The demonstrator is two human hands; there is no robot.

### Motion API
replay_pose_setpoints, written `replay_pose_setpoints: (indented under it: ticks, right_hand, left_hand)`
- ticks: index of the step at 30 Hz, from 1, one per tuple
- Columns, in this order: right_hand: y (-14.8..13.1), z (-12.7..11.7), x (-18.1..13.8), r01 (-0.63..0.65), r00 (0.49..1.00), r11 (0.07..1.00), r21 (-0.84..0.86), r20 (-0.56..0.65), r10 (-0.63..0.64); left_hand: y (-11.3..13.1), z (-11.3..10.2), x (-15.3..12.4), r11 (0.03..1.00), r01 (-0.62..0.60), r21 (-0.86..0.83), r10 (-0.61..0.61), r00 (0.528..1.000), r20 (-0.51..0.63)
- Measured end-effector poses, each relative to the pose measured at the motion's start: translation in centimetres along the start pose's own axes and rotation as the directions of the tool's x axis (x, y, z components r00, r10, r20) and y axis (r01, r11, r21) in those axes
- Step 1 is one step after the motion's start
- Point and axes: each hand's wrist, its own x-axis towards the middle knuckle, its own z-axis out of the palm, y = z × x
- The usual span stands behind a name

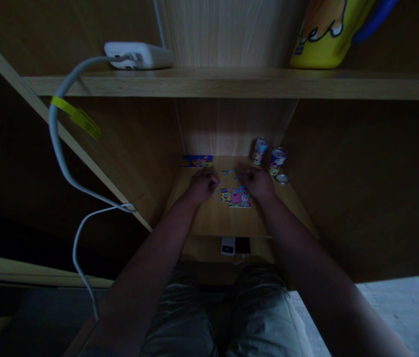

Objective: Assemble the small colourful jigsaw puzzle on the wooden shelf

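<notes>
A partly joined cartoon jigsaw puzzle (239, 197) lies on the wooden desk surface between my hands, with pink, yellow and blue areas. My left hand (202, 186) is at its left, thumb and fingers pinched on a small puzzle piece (217, 184). To the upper right of the joined part, my right hand (258, 182) rests with its fingers curled together; what they hold, if anything, is too dark and small to make out. Loose puzzle pieces (226, 173) lie beyond the joined part, between the hands.
At the back left lies a printed picture strip (197, 161). Two cartoon tins, one slim (259, 150) and one open (277, 161), stand back right beside a round lid (282, 178). Above, a shelf (209, 84) holds a white charger (142, 55) and a yellow mug (321, 44). A cable (58, 144) hangs left.
</notes>
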Motion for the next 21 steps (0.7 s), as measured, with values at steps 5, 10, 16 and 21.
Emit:
replay_pose_setpoints:
  ticks: [5, 10, 16, 21]
  right_hand:
    - [-0.12, -0.06, 0.01, 0.001, 1.0, 1.0, -0.014, -0.003, -0.001]
    - [0.1, 0.22, 0.03, 0.004, 1.0, 1.0, 0.022, -0.005, -0.004]
    - [0.56, 0.71, 0.13, 0.037, 0.999, 0.993, 0.115, -0.023, -0.035]
    - [-0.05, 0.89, -0.09, 0.144, 0.989, 0.906, 0.399, -0.023, -0.147]
  left_hand:
    - [-0.15, 0.3, -0.1, 0.995, 0.087, 0.042, -0.085, 0.995, -0.043]
    - [-0.22, 0.27, -0.13, 0.998, 0.06, 0.032, -0.059, 0.997, -0.047]
    - [-0.11, -0.11, -0.16, 0.995, -0.029, -0.096, 0.026, 0.999, -0.026]
    - [0.71, 0.36, -0.29, 0.929, -0.038, -0.367, 0.03, 0.999, -0.029]
